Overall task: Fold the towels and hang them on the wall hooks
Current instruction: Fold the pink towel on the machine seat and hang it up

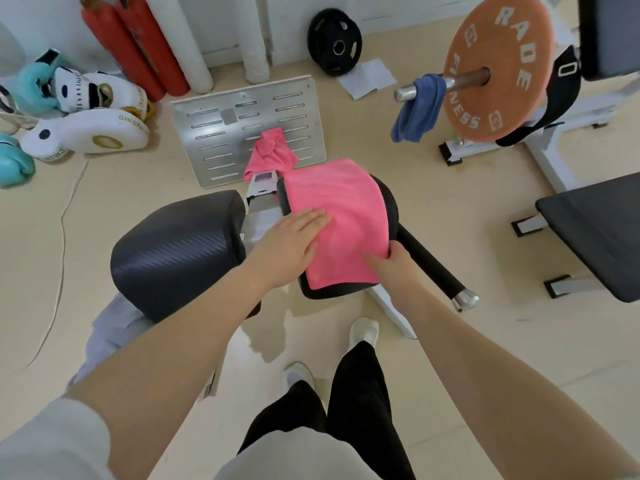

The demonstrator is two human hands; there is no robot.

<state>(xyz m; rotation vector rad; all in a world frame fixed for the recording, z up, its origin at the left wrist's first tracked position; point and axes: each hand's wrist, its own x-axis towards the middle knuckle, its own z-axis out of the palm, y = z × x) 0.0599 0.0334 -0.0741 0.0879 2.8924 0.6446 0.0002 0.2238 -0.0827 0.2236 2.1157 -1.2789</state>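
A pink towel (341, 209) lies spread over a black padded seat (389, 199) of a gym machine. My left hand (291, 242) rests flat on the towel's left side, fingers straight. My right hand (394, 268) pinches the towel's near right corner, thumb on top. A second pink towel (272, 150) lies crumpled on the metal footplate (214, 133) beyond the seat. A blue towel (417, 109) hangs over the end of a barbell sleeve (405, 93) at the upper right. No wall hooks are in view.
A larger black pad (176, 251) stands left of the seat. A black handle bar (433, 268) sticks out to the right. An orange weight plate (498, 67), a black bench (595, 230), boxing gloves and pads (86, 133) and red cylinders (138, 46) surround the spot.
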